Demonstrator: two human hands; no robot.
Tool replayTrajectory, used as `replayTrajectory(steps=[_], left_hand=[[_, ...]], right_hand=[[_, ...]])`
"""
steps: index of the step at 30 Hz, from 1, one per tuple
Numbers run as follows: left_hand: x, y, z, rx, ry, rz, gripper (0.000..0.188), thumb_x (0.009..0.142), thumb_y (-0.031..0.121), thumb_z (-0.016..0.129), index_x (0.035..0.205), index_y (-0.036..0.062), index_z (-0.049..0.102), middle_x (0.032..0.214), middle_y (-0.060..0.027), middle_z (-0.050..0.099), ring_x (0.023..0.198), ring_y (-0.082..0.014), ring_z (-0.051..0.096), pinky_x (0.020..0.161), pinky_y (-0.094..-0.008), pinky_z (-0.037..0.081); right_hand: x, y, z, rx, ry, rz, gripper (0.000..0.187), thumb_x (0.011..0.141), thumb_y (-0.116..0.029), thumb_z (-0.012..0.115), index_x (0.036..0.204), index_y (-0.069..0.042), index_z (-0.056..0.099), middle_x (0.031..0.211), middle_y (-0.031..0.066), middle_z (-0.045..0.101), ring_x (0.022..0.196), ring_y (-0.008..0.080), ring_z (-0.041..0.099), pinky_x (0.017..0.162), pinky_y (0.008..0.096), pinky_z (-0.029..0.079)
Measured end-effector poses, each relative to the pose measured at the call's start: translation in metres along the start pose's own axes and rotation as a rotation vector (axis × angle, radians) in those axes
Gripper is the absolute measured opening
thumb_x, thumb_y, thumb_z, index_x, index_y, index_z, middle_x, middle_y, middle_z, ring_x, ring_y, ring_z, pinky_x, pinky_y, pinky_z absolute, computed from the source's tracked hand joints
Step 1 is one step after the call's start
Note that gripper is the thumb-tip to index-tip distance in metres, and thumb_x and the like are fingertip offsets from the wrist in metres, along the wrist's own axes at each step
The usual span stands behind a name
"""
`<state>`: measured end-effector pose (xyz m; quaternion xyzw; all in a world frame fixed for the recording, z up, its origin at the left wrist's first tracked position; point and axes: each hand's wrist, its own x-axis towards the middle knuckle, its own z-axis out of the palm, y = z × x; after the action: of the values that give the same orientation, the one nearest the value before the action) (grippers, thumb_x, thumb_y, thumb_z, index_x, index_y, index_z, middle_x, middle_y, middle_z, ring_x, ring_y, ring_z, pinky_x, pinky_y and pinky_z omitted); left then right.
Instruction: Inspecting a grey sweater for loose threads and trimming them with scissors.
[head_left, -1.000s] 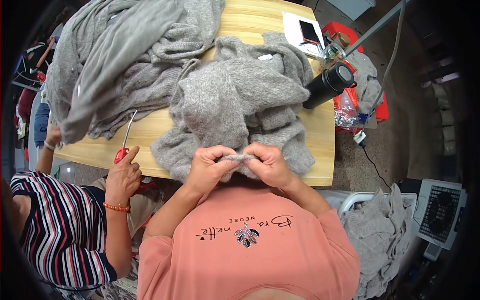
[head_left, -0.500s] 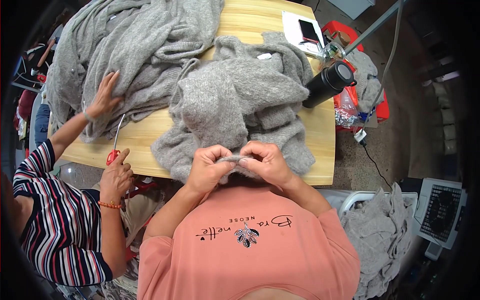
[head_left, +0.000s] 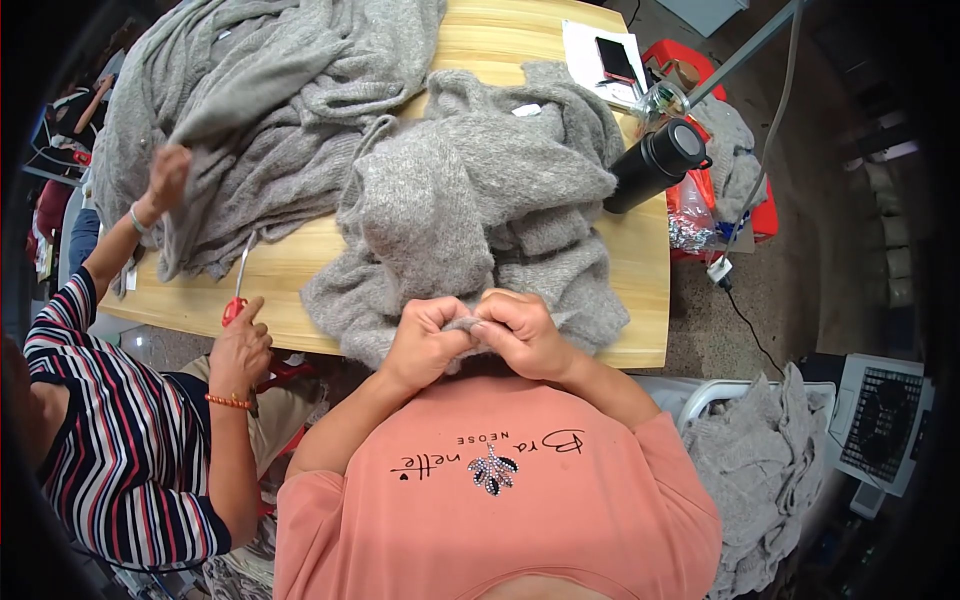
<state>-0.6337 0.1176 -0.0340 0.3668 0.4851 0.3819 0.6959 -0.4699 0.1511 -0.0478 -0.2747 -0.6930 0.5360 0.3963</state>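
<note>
A fuzzy grey knitted garment [head_left: 425,200] lies bunched on the table in front of me, and its near edge reaches my chest. My left hand [head_left: 430,340] pinches a fold of that edge between thumb and fingers. Close beside it, my right hand [head_left: 515,332] grips the same fold, thumb on top. The two hands almost touch. A small pale tag [head_left: 527,110] shows on the far part of the garment. What lies under my fingers is hidden.
At left, a co-worker in a striped top holds red-handled scissors [head_left: 235,308] beside a large grey knit pile [head_left: 290,90]. A black bottle [head_left: 655,165] stands on the wooden table [head_left: 490,35] at right, near a phone [head_left: 615,60]. More grey knits [head_left: 750,480] fill a bin at lower right.
My hands have drawn closer together, and less of the pinched edge shows between them. The co-worker's far hand has moved left and lifts a fold of the pile; their scissors shifted slightly right.
</note>
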Motion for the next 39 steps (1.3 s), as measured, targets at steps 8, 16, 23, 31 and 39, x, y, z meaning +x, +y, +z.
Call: replayTrajectory(steps=[8,16,23,31,39], left_hand=[[0.000,0.002,-0.001,-0.142,-0.019,0.018,0.003,0.074,-0.002,0.062,0.077,-0.0008,0.061,0.069,-0.0023,0.060,0.056,-0.0048,0.051,0.048,-0.0191,0.040],[0.008,-0.002,-0.002,-0.120,-0.012,-0.040,0.005,0.074,-0.002,0.061,0.078,0.0001,0.060,0.073,-0.0044,0.062,0.061,-0.0068,0.054,0.055,-0.0210,0.044],[0.002,0.015,-0.020,-0.361,0.084,0.196,0.004,0.077,-0.003,0.058,0.080,0.0000,0.059,0.074,-0.0062,0.063,0.061,-0.0091,0.056,0.058,-0.0223,0.045],[-0.001,0.033,-0.027,-0.368,0.052,0.272,0.006,0.078,-0.001,0.057,0.084,-0.0033,0.057,0.080,-0.0102,0.063,0.070,-0.0128,0.060,0.065,-0.0257,0.048],[0.009,0.025,0.002,-0.375,0.022,0.134,0.005,0.079,-0.003,0.056,0.083,-0.0030,0.058,0.077,-0.0086,0.063,0.065,-0.0111,0.059,0.060,-0.0229,0.048]], right_hand=[[-0.006,0.010,0.001,0.232,0.160,0.249,0.009,0.083,-0.006,0.056,0.076,0.000,0.056,0.063,-0.0033,0.049,0.058,0.0034,0.040,0.049,0.0208,0.033],[-0.007,0.006,-0.002,0.293,0.108,0.329,0.008,0.083,-0.009,0.057,0.080,-0.002,0.057,0.065,-0.0049,0.048,0.059,0.0012,0.041,0.050,0.0184,0.033],[-0.016,0.030,-0.043,-0.372,-0.287,0.089,0.022,0.069,-0.007,0.061,0.090,0.000,0.058,0.077,0.0124,0.057,0.075,0.0284,0.057,0.067,0.0360,0.045],[-0.041,0.038,-0.067,-0.507,-0.093,0.369,0.037,0.059,0.006,0.045,0.091,0.000,0.062,0.087,0.0153,0.062,0.081,0.0285,0.060,0.072,0.0323,0.047],[-0.031,-0.037,-0.049,-0.500,0.097,-0.431,0.039,0.064,0.013,0.050,0.103,0.007,0.050,0.091,0.0179,0.062,0.080,0.0292,0.063,0.068,0.0342,0.051]])
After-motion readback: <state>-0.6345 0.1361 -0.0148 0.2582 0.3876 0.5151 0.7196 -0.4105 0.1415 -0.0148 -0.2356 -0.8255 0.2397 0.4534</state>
